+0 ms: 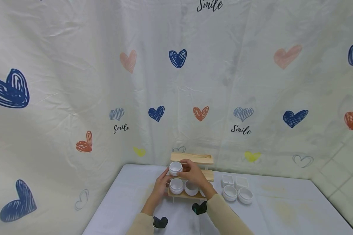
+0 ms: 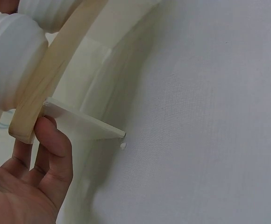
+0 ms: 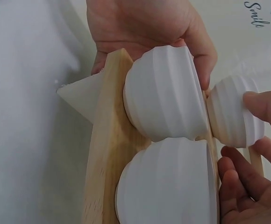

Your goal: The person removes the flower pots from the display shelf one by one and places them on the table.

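A stepped wooden rack [image 1: 192, 159] with white legs stands against the back cloth. With thumb and fingers my right hand [image 1: 194, 176] pinches a white ribbed bowl [image 1: 175, 167] at the left end of the middle tier; in the right wrist view its thumb lies on the rim of that bowl [image 3: 231, 112]. Fingers of my left hand [image 2: 37, 172] curl round the left end of the lower shelf [image 2: 56, 65], beside a white leg [image 2: 84, 119]. White bowls [image 1: 176, 186] stand in a row on the lower tier, the rightmost partly hidden by my right wrist.
Right of the rack, two round white bowls [image 1: 229, 193] and two squarish white dishes [image 1: 227, 180] sit on the white-covered table [image 1: 270, 212]. Behind it hangs a cloth [image 1: 176, 88] printed with hearts. Dark heart-shaped pieces [image 1: 160, 222] show near both wrists.
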